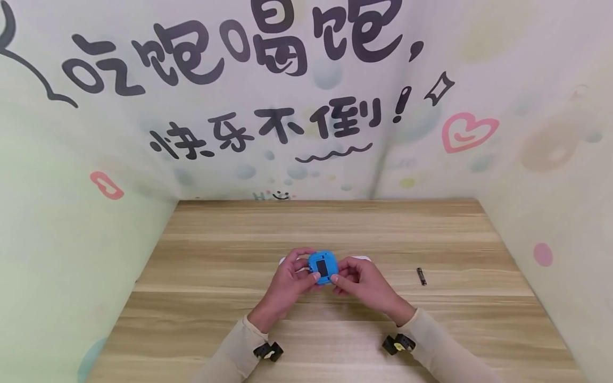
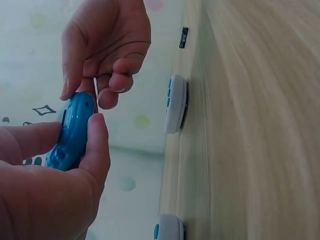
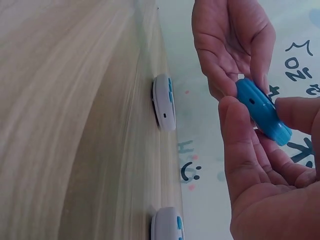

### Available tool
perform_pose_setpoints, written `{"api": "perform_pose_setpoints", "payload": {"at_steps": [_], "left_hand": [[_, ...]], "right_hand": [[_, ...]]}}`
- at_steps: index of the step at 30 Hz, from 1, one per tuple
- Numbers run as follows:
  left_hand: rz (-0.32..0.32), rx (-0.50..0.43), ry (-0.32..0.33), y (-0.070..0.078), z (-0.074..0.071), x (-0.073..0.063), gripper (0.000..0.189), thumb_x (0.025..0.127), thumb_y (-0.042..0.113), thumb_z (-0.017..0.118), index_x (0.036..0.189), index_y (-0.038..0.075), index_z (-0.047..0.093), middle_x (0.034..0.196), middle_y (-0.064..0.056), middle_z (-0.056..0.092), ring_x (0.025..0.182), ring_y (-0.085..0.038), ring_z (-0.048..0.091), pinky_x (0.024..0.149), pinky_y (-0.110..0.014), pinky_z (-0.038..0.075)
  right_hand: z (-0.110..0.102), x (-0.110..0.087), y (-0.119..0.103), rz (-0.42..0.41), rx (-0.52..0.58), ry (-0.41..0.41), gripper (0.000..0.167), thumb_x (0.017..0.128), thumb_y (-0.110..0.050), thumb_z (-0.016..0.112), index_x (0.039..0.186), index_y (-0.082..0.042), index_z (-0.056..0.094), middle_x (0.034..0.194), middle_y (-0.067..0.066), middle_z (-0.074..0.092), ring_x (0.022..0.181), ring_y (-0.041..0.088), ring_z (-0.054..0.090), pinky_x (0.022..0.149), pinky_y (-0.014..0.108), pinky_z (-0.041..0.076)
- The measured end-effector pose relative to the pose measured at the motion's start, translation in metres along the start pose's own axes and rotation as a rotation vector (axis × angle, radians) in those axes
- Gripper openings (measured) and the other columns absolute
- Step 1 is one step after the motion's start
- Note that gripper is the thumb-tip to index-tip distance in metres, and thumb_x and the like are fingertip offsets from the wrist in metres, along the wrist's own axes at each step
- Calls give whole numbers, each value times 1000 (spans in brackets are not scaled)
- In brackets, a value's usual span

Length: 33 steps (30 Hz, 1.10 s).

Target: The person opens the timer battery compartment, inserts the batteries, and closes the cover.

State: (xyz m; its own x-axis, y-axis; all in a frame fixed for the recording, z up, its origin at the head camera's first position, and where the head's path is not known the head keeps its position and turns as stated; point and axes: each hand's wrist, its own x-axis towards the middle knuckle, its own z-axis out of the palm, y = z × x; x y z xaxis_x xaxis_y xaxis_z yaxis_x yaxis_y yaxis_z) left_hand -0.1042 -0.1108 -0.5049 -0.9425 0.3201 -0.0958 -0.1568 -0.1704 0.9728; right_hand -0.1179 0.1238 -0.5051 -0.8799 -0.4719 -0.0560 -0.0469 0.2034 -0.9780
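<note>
Blue device point(image 1: 323, 267) lies directly between the fingertips of the left hand point(image 1: 287, 282) and the right hand point(image 1: 366, 284), held off the table point(image 1: 306, 223); its face, bearing 1 dark rectangle point(image 1: 322, 268), is turned toward the head view; outline near-square with rounded corners, so no clear long axis face-on; the rectangle's longer side points roughly away from the wrists, slightly tilted; recess or panel, cannot tell.

Nearer hand: neither, both touch it; left fingers grip the left edge, thumb tip at the face's lower left; right thumb and index finger pinch the right edge, the other right fingers bent and off the device; judgement: the left has the fuller hold, so the key relation is the right thumb tip at the lower right edge, near the rectangle.

Count: 1 blue device; 2 white units point(image 2: 176, 107) with blue buttons, on the table beyond the fingers, 1 past each hand, mostly hidden in the head view; 1 small dark cylinder point(image 1: 421, 276), perhaps a battery, well apart to the right of the right fingers; 2 sleeves point(image 1: 232, 351), behind the fingers.
</note>
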Motion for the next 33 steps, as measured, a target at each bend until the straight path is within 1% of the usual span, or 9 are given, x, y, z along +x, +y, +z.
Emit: {"api": "perform_pose_setpoints", "payload": {"at_steps": [4, 7, 10, 14, 16, 22, 27, 30, 33], "left_hand": [[-3, 3, 3, 1, -1, 0, 56, 99, -5, 68, 149, 7, 46, 130, -17, 63, 104, -16, 72, 100, -62, 58], [4, 13, 16, 0, -2, -1, 56, 98, -4, 70, 149, 6, 48, 132, -18, 60, 106, -17, 71, 100, -55, 61], [23, 36, 49, -1, -2, -1, 53, 97, -2, 71, 146, 5, 54, 137, -21, 60, 117, -25, 70, 99, -41, 63], [43, 86, 87, 1, -2, -3, 46, 98, 3, 73, 142, 4, 59, 142, -23, 63, 131, -38, 64, 97, -28, 62], [47, 111, 90, 2, -1, -3, 46, 98, 7, 74, 141, 4, 59, 142, -23, 65, 131, -39, 64, 97, -27, 62], [23, 163, 82, 7, -1, -1, 50, 95, 12, 79, 140, 3, 58, 143, -21, 65, 122, -29, 70, 94, -24, 62], [-8, 212, 43, 5, -5, 3, 55, 96, 8, 78, 145, 3, 55, 149, -23, 59, 126, -34, 68, 94, -29, 63], [-13, 300, 10, 2, -7, 6, 59, 96, 6, 77, 150, 4, 51, 146, -23, 61, 128, -35, 67, 96, -30, 63], [14, 425, -5, -1, -8, 10, 64, 94, 5, 78, 152, 4, 50, 140, -23, 64, 125, -34, 69, 96, -30, 63]], "right_hand": [[1, 0, 0, -17, -7, 9, 26, 104, -20, 70, 115, 3, 66, 101, 30, 73, 87, 48, 75, 77, 54, 66], [1, 0, 0, -30, 24, 23, 25, 106, -17, 66, 121, 3, 62, 107, 27, 72, 90, 46, 76, 79, 55, 66], [-1, -1, 0, -53, 47, 49, 23, 106, -12, 64, 126, 0, 59, 116, 24, 70, 96, 47, 76, 83, 53, 66], [-2, -1, -1, -93, 2, 88, 23, 104, -10, 67, 126, -8, 62, 125, 20, 68, 104, 45, 75, 87, 45, 67], [-2, -1, -2, -97, -24, 99, 24, 102, -11, 70, 125, -12, 64, 132, 18, 67, 106, 40, 75, 88, 38, 67], [-3, 3, -3, -118, -107, 124, 23, 96, -12, 79, 118, -15, 73, 146, 18, 63, 110, 25, 73, 86, 25, 64], [-6, 9, -3, -181, -237, 100, 37, 90, -7, 84, 123, -15, 72, 138, 12, 67, 106, 25, 73, 84, 32, 66], [-8, 15, -1, -195, -331, 86, 48, 86, -6, 87, 129, -16, 69, 130, 5, 66, 105, 23, 71, 86, 39, 67], [-7, 21, 4, -200, -409, 71, 52, 86, -10, 89, 132, -14, 67, 130, 2, 63, 108, 20, 68, 91, 39, 65]]}}
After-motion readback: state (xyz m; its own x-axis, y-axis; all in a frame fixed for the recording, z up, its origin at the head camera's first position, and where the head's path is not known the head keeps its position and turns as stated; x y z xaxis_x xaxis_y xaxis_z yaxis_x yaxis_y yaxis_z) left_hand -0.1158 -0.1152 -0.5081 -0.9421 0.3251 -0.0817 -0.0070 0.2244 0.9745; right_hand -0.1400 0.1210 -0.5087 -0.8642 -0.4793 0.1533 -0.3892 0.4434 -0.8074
